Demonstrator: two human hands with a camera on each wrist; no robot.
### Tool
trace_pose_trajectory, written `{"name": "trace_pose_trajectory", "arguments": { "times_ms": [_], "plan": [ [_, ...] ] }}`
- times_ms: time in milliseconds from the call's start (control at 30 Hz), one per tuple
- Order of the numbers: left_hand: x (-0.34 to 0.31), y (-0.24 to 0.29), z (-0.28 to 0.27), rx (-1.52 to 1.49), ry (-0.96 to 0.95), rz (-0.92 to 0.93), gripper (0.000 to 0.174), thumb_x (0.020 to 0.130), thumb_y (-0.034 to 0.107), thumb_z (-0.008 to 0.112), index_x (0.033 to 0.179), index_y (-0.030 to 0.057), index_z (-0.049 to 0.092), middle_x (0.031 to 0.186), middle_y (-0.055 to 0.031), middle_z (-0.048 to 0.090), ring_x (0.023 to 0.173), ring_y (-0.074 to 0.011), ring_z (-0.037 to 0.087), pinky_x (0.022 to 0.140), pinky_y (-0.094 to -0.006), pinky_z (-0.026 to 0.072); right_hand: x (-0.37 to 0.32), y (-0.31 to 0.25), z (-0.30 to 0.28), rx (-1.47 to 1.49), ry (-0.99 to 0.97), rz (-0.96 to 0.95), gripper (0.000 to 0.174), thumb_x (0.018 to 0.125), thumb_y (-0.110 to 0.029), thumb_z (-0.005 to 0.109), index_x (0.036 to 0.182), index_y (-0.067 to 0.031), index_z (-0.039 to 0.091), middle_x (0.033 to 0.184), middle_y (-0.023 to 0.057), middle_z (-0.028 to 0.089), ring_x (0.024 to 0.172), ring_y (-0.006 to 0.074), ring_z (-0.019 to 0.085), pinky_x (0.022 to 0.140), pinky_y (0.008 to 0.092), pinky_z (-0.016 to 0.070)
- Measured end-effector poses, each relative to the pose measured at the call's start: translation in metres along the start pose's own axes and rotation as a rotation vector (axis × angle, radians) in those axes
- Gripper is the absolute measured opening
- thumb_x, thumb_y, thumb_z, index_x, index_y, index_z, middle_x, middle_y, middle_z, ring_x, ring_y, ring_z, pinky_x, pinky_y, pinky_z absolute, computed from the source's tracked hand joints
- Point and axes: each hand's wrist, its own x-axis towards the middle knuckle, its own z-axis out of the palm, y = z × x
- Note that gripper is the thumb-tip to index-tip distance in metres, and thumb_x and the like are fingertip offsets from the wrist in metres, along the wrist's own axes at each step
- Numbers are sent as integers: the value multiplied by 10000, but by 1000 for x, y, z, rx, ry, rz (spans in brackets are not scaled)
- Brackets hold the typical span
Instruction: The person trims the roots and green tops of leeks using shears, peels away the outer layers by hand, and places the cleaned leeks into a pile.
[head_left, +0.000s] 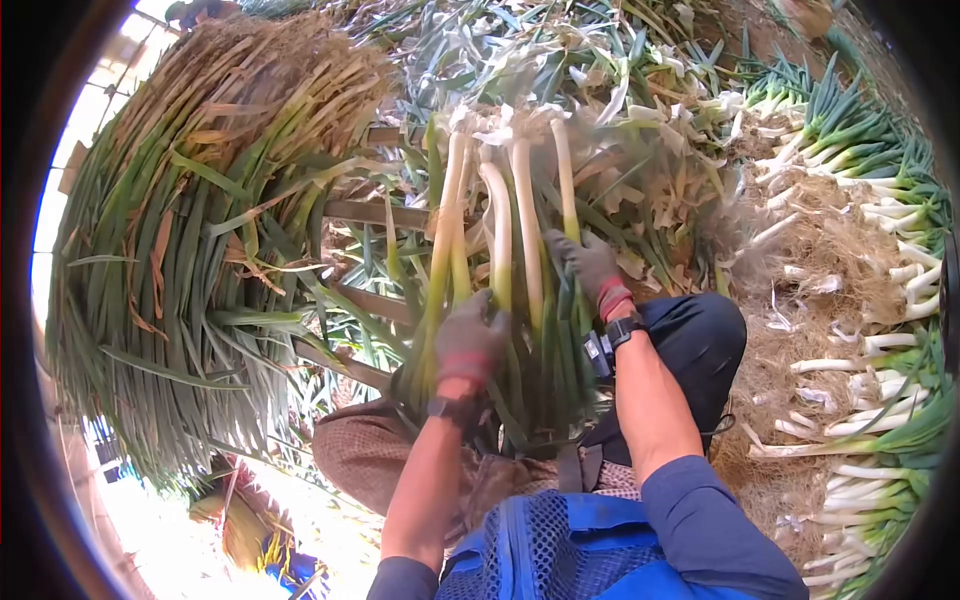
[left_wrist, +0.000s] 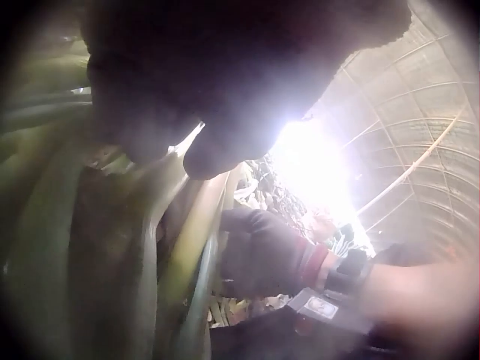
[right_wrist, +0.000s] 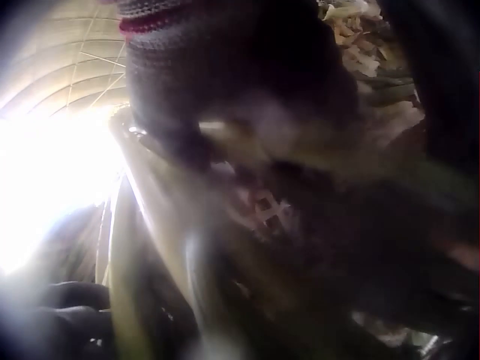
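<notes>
Several leeks (head_left: 501, 220) stand in a loose bunch in front of the person, white shanks and roots away from the body, green leaves toward the lap. The gloved left hand (head_left: 470, 345) grips leeks on the left of the bunch, where white turns to green. On the right side, the gloved right hand (head_left: 592, 268) has its fingers round the green part of the outermost leek (head_left: 563, 180). In the left wrist view, dark glove fingers (left_wrist: 214, 154) curl over a stalk. The right wrist view is dark and blurred, with pale leaves (right_wrist: 157, 217) below the glove.
A tall heap of untrimmed leeks (head_left: 190, 230) rises at the left, beside wooden slats (head_left: 375, 215). Peeled leaves (head_left: 520, 50) cover the ground ahead. Along the right lie cleaned leeks (head_left: 880, 410) in rows, with root scraps (head_left: 790, 370) before them.
</notes>
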Motion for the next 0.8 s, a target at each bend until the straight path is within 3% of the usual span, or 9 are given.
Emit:
{"name": "trace_pose_trajectory", "arguments": {
  "times_ms": [33, 133, 167, 267, 367, 500, 600, 700, 800],
  "plan": [
    [2, -1, 3, 47, 22, 38, 495, 905, 403, 754, 1300, 109, 703, 1169, -121, 769, 1065, -310, 737, 911, -445, 574, -3, -14, 3, -377, -14, 57, 696, 838, -499, 895, 1238, 38, 706, 1048, 122, 780, 913, 185, 710, 833, 325, 559],
    [5, 6, 11, 234, -37, -9, 526, 904, 450, 752, 1302, 116, 674, 1185, -112, 749, 1087, -316, 725, 901, -455, 575, -9, -9, 18, -499, -52, -120, 665, 845, -475, 893, 1240, 27, 707, 1098, 149, 783, 980, 218, 735, 869, 341, 567],
    [3, 13, 10, 276, -55, -26, 529, 902, 454, 756, 1302, 119, 665, 1189, -114, 742, 1095, -322, 721, 903, -460, 575, -27, -36, 27, -534, -33, -77, 677, 827, -444, 912, 1251, 39, 697, 1151, 190, 777, 1064, 251, 742, 916, 358, 568],
    [-1, 28, 2, 360, -92, -59, 536, 893, 459, 768, 1294, 124, 646, 1192, -125, 724, 1108, -340, 711, 909, -477, 572, -25, -36, 28, -668, -4, -13, 585, 845, -352, 906, 1231, 39, 709, 1048, 145, 783, 926, 198, 729, 828, 339, 567],
    [0, 26, 4, 354, -83, -47, 535, 873, 453, 782, 1271, 123, 644, 1177, -138, 717, 1103, -352, 708, 909, -488, 570, -5, -13, 6, -298, 202, 144, 430, 885, -234, 860, 1214, 10, 729, 895, 77, 752, 754, 120, 651, 697, 322, 536],
    [6, 25, 4, 295, -87, -72, 524, 847, 435, 791, 1247, 121, 663, 1172, -144, 724, 1113, -345, 705, 905, -478, 566, -6, -22, -8, -245, 404, -140, 219, 936, -170, 778, 1096, -21, 763, 738, 0, 672, 638, 74, 567, 584, 293, 481],
    [6, 24, 2, 279, -86, -58, 468, 865, 410, 752, 1212, 111, 658, 1155, -142, 735, 1096, -340, 718, 913, -463, 575, -21, -49, -2, -326, 393, -20, 223, 947, -170, 772, 1109, -17, 755, 748, 1, 668, 631, 73, 579, 572, 283, 479],
    [10, 22, 1, 269, -106, -69, 441, 866, 397, 729, 1195, 111, 663, 1155, -149, 741, 1078, -344, 729, 916, -458, 578, -25, -62, 7, -316, 146, 136, 387, 932, -313, 803, 1187, -28, 741, 855, 94, 745, 744, 183, 715, 669, 357, 556],
    [16, 20, 7, 215, -85, -105, 482, 784, 392, 770, 1183, 129, 708, 1101, -145, 759, 1026, -343, 738, 892, -452, 572, -32, -72, 32, -980, 116, 9, 585, 885, -509, 816, 1207, -28, 737, 1018, 195, 781, 964, 342, 764, 826, 446, 583]
  ]
}}
